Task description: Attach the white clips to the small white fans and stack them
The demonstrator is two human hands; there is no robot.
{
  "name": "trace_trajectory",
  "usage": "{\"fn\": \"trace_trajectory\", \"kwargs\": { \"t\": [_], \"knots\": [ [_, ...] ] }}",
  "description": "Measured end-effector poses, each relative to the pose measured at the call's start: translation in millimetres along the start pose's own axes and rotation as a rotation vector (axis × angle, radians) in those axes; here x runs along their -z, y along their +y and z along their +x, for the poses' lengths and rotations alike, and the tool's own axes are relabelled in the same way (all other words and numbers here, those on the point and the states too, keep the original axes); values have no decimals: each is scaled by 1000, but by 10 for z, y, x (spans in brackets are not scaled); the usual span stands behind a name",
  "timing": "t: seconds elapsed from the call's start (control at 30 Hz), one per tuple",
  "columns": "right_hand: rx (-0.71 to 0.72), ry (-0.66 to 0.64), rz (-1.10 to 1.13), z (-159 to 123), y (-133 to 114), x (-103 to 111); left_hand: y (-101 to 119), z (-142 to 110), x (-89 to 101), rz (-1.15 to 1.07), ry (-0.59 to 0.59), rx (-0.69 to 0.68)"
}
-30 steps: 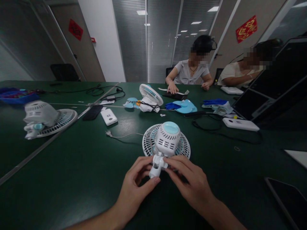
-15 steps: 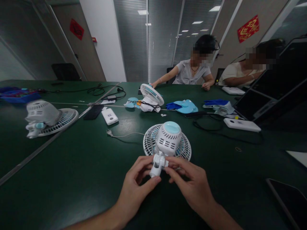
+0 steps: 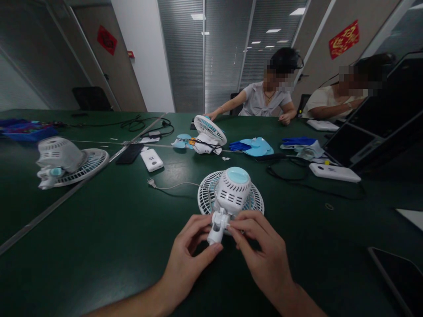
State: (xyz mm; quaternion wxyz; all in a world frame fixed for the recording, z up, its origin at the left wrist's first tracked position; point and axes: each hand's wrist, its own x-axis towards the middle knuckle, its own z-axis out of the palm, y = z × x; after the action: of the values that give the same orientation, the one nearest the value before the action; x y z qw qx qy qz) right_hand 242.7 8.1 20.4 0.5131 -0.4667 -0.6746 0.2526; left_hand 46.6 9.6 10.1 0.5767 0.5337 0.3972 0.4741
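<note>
A white electric fan head [image 3: 233, 189] lies face down on its grille in front of me, its motor housing with a pale blue cap pointing up. Its white pivot bracket [image 3: 218, 222] sticks out toward me. My left hand [image 3: 188, 251] is closed around the bracket from the left, thumb at its lower end. On the bracket's right side, my right hand [image 3: 261, 246] pinches a small white knob [image 3: 228, 225], mostly covered by the fingertips. The fan's cord ends in a plug [image 3: 151, 182] lying to the left.
A second fan head [image 3: 61, 158] lies at left, and another fan [image 3: 208, 136] stands farther back. Around them are a white power bank [image 3: 152, 160], blue fan blades [image 3: 258, 146], gloves [image 3: 299, 143] and cables. Two people sit across the green table; one reaches toward the back fan.
My right fingers have shifted on the bracket's side, loosening and then pinching the knob again. My left hand has stayed put. The person opposite has moved a hand leftward, behind the back fan.
</note>
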Motion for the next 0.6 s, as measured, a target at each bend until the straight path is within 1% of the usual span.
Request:
{"fn": "trace_trajectory", "kwargs": {
  "t": [0.03,0.13,0.17,0.2,0.23,0.27,0.37,0.47,0.53,0.57,0.6],
  "knots": [
    [-21,5,13,13,-6,5,-1,-2,-4,6,-6,-5],
    [-211,-18,182,41,7,2,-3,-11,-11,25,-15,-15],
    [-247,-26,220,43,19,5,-2,-14,-11,28,-14,-15],
    [-241,-39,225,41,34,14,0,-16,-11,26,-13,-13],
    [-193,-60,196,37,51,32,2,-18,-10,20,-12,-10],
    [-112,-87,137,33,71,59,5,-20,-9,11,-12,-6],
    [197,-158,-105,42,137,175,9,-20,-6,-2,-6,2],
    [442,-124,-346,77,192,279,4,-18,-2,16,6,2],
    [563,-143,-431,94,197,300,0,-19,5,32,8,-1],
    [593,-160,-436,99,186,289,-1,-20,9,39,7,-3],
    [580,-170,-410,101,167,263,-2,-21,12,45,6,-7]
  ]
}}
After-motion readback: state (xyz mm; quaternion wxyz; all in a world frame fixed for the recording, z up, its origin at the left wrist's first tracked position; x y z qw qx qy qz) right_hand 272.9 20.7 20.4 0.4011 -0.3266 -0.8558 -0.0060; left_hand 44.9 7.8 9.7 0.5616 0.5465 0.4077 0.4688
